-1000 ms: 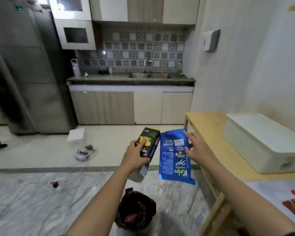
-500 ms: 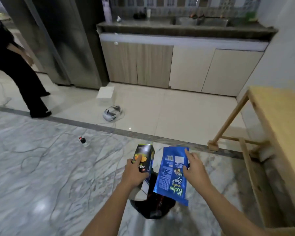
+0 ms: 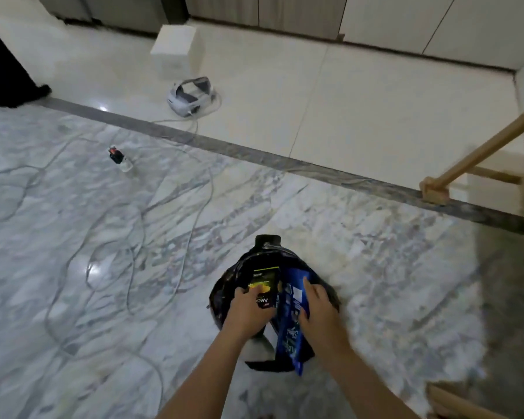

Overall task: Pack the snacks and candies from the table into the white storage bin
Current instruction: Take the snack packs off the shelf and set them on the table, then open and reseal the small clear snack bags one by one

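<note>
My left hand (image 3: 250,309) grips a black snack box (image 3: 263,287) with yellow print. My right hand (image 3: 318,306) holds a blue snack packet (image 3: 291,325) next to it. Both items are low over the open mouth of a black plastic bag (image 3: 224,290) that sits on the marble floor. The box's lower end and part of the bag are hidden behind my hands. The white storage bin and the tabletop are out of view.
A wooden table leg and brace (image 3: 436,189) stand at the right. A white headset (image 3: 191,96) with a cable, a white box (image 3: 176,52), a small bottle (image 3: 120,157) and loose cables (image 3: 152,237) lie on the floor. A person's dark clothing (image 3: 3,74) fills the far left.
The view has swung from the table and bin down to the floor. Both hands have lowered the box and the packet to the mouth of the black bag.
</note>
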`<state>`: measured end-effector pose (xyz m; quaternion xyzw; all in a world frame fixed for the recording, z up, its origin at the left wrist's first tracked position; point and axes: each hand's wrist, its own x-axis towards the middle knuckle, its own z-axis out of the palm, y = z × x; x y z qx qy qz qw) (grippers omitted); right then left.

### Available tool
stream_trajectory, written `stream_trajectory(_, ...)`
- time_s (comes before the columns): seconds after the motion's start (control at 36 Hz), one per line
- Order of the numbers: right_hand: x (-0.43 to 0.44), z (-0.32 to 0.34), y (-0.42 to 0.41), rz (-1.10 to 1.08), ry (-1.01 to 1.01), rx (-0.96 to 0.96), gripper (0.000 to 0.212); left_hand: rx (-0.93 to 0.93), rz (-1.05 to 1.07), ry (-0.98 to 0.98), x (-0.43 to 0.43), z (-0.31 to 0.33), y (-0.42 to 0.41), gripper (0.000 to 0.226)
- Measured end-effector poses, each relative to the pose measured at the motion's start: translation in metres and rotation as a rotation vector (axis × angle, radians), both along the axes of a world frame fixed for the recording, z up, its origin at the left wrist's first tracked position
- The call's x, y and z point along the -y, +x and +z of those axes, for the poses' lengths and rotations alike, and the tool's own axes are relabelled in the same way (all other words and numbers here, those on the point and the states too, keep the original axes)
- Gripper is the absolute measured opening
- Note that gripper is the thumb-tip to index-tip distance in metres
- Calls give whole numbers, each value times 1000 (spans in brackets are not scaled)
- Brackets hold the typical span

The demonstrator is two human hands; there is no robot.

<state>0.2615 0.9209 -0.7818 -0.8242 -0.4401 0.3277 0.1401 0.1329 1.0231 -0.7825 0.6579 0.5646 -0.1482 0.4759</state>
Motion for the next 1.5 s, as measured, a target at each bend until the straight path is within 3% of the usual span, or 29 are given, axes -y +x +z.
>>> stream_trajectory(0.33,-23,-90,-3,103,-114,-49,63,-67,-25,39,-5,-91,9,64)
stream_trajectory(0.44,-24,-94,-5,174,-211,-133,69,-25,-59,23,-3,-94,11,63)
stream_trajectory(0.53,-23,-77,-4,161,-229,-167,61,24,-82,28,-1,-75,13,59)
stream_trajectory(0.69,-27,20,5,118,-152,-146,37,27,-126,113,-10,31,13,43)
stream_trajectory(0.89,-40,205,32,47,-63,-93,46,34,-154,225,-30,216,28,55)
stream_trajectory(1.11,-27,415,67,-45,136,48,50,233,-191,421,-25,420,62,52)
stream_trajectory(1.31,25,522,90,-144,224,209,45,351,-335,544,-2,522,90,53)
stream_trajectory(1.5,105,586,101,-453,271,288,44,526,-554,581,32,580,134,49)
